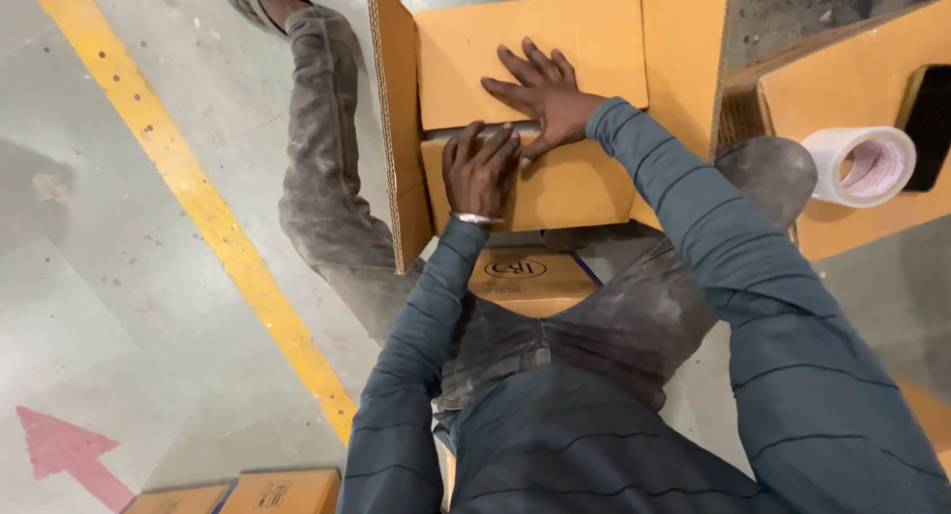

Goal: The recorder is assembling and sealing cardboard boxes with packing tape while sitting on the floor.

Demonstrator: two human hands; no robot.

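From the head camera I look straight down on a tan corrugated cardboard box (555, 108) standing between my knees on the grey concrete floor (119, 276), its side flaps upright and its two inner flaps folded in toward each other. My right hand (540, 90) lies flat and wide, fingers spread, pressing on the far flap, with the thumb reaching down to the seam. My left hand (480, 167) rests on the near flap just beside it — fingers curled over that flap's upper edge, gripping nothing else that I can see. A thin silver bangle (475, 218) sits at the left wrist. Between the two flaps a narrow pale strip shows; I cannot tell whether it is the contents or tape. Below the box, against my lap, a smaller tan carton with a printed oval mark (530, 281) lies partly hidden by my dusty grey trousers. Off to the right a white roll of packing tape (867, 165) sits on another tan cardboard sheet (852, 88) — well apart from both hands. A yellow painted line (198, 197) runs diagonally across the floor on my left, with a pink arrow (64, 450) beyond it and two more small tan cartons (238, 492) at the bottom edge.
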